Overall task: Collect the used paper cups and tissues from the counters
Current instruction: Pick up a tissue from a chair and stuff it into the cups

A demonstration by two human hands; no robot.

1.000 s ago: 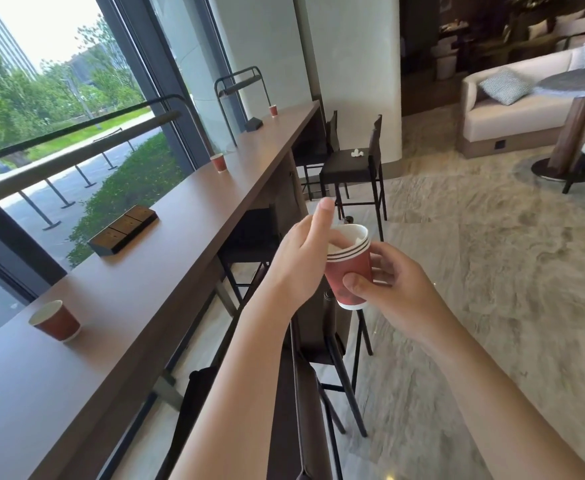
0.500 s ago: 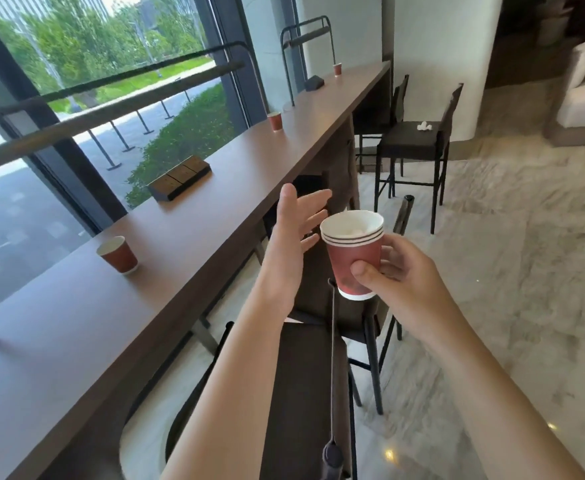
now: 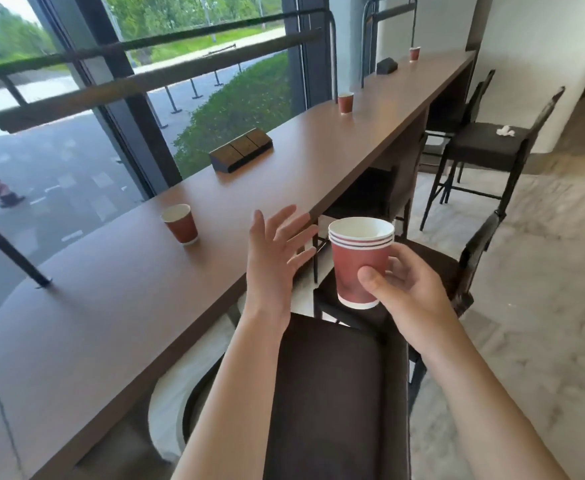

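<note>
My right hand [image 3: 407, 289] grips a stack of red paper cups [image 3: 359, 259], held upright over a bar stool. My left hand [image 3: 277, 252] is spread flat with straight fingers just left of the stack, above the counter's edge, holding nothing. A single red cup [image 3: 180, 224] stands on the brown counter [image 3: 128, 289], to the left of that hand. Further along the counter stand another red cup [image 3: 345, 102] and a far cup [image 3: 414, 53]. A crumpled white tissue [image 3: 505, 130] lies on a far stool seat.
A dark wooden socket box [image 3: 240, 150] sits on the counter by the window. A small black block [image 3: 387, 66] and a metal frame stand near the far end. Dark bar stools [image 3: 485, 147] line the counter's right side; marble floor lies to the right.
My left hand came off the cup stack's rim and spread out beside it. The view swung left and closer to the counter, bringing the nearest single cup closer.
</note>
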